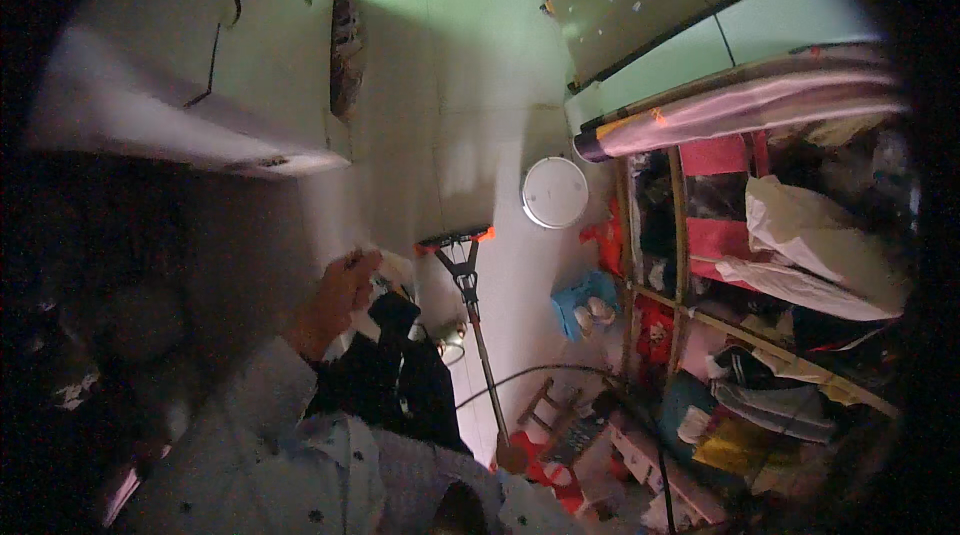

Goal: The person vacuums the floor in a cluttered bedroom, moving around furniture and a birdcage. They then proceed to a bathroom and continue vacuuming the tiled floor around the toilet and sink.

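Note:
A squeeze mop (454, 240) with a dark head and orange ends rests on the pale floor (480, 160). Its long handle (485, 370) runs back toward me, and my right hand (514, 458) is closed around the upper end. My left hand (337, 295) is raised in front of my body, its fingers bent. Beside those fingers is a pale thing (395, 269), and black fabric (375, 377) lies just below. Dimness and blur hide whether the left hand grips anything.
A round white disc-shaped object (555, 192) and a blue container (585, 306) with pale footwear lie right of the mop. Clothes fill a wooden-framed rack (679, 235). A dark cable (555, 368) arcs over the handle, near a small wooden frame (547, 407). A pale cabinet-like surface (277, 122) juts in at left.

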Demonstrator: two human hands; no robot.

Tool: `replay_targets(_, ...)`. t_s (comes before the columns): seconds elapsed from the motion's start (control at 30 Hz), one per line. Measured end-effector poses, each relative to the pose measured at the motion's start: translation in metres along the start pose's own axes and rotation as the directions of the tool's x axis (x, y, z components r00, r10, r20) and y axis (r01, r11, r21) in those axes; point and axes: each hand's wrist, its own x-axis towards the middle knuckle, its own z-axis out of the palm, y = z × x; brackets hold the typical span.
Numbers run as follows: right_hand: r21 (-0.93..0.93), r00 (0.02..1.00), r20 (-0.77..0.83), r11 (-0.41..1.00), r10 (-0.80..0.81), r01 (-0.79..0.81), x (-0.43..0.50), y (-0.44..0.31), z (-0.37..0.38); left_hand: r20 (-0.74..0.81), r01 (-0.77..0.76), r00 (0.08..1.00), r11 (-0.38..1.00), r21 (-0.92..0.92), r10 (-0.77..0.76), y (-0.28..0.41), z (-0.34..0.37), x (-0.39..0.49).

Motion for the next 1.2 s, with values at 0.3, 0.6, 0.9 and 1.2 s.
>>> replay_targets(0.3, -0.424, 0.902, -0.161, 0.854, -0.400, 0.303, 0.108, -0.010, 0.063, -0.031, 0.004, 1.000, 0.999, 0.038, -0.003, -0.098, 0.010, -0.053)
replay_targets(0.6, -0.135, 0.880, 0.038, 0.870, -0.474, 0.474, 0.292, -0.191, -0.114, 0.012, 0.100, 0.995, 0.994, 0.042, -0.100, 0.027, -0.007, 0.023)
replay_targets(0.9, 0.568, 0.975, -0.037, 0.798, -0.221, 0.202, 0.509, -0.505, -0.216, -0.014, 0.167, 0.986, 0.986, 0.013, -0.166, 0.112, -0.087, 0.055)
replay_targets(1.2, -0.037, 0.950, -0.016, 0.949, -0.313, 0.312, 0.398, -0.283, -0.231, -0.002, 0.134, 0.991, 0.989, -0.060, -0.134, 0.189, -0.043, 0.091)
